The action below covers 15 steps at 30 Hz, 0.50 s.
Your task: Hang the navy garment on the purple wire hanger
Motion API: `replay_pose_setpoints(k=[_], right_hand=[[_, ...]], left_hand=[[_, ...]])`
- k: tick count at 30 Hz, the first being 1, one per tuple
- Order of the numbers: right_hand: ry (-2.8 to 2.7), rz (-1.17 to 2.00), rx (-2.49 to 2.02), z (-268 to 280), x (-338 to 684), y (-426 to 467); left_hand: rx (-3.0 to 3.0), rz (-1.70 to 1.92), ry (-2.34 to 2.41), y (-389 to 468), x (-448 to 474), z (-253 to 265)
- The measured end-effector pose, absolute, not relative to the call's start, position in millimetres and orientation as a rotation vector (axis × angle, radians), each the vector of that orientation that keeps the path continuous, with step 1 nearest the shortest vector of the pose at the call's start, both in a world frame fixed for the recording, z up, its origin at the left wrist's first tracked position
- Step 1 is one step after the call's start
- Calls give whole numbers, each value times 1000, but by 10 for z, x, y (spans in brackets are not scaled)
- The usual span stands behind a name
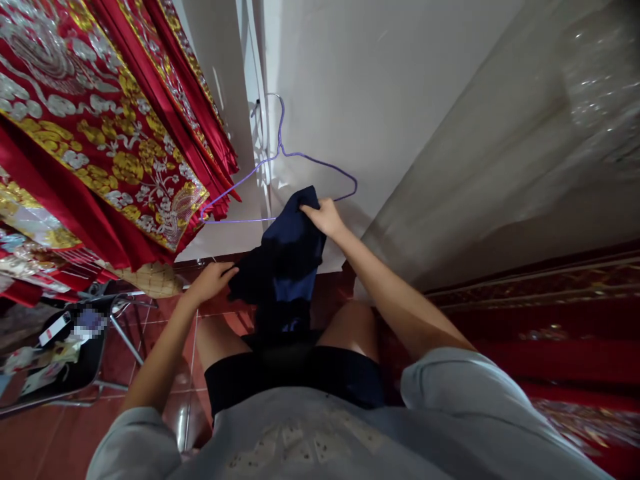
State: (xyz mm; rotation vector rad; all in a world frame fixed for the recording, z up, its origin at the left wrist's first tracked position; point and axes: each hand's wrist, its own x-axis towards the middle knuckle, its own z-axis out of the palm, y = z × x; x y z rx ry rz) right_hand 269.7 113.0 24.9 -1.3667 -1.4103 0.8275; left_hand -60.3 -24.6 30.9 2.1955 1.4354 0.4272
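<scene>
A dark navy garment [293, 243] is stretched between my two hands in front of a purple wire hanger [320, 160]. Its exact kind does not show, and the lower part falls in shadow between my knees. My right hand [326, 219] is closed on the upper right edge, thumb on top, beside the hanger's lower right corner. Lower and to the left, my left hand [213, 283] pinches the garment's left edge. The garment covers part of the hanger's bottom bar; whether it is looped over the bar I cannot tell.
Red costumes [145, 147] with gold and silver embroidery hang at the left. Below them, a black folding chair [95, 373] holds a phone and small items. A pale wall [380, 87] is ahead; translucent sheeting [500, 180] covers the right side above red fabric [575, 347].
</scene>
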Motion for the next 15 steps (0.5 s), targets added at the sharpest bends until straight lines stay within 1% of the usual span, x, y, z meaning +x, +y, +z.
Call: replay_pose_setpoints(k=[2, 3, 7, 10, 12, 15], right_hand=[[-1416, 747, -1372, 257, 2837, 1049], [-1426, 696, -1368, 278, 2893, 1014], [-1439, 522, -1381, 419, 3030, 910], [-1436, 517, -1386, 485, 3038, 835], [-1458, 553, -1346, 487, 2999, 764], [-1538, 575, -1294, 484, 2938, 638]], left_hand=[[2230, 352, 1451, -147, -706, 388], [2267, 392, 1490, -89, -737, 456], [2466, 864, 1535, 123, -691, 895], [2495, 1132, 1438, 229, -506, 1217], [2463, 1195, 1364, 301, -368, 1342], [2447, 1222, 1292, 428, -236, 1399]])
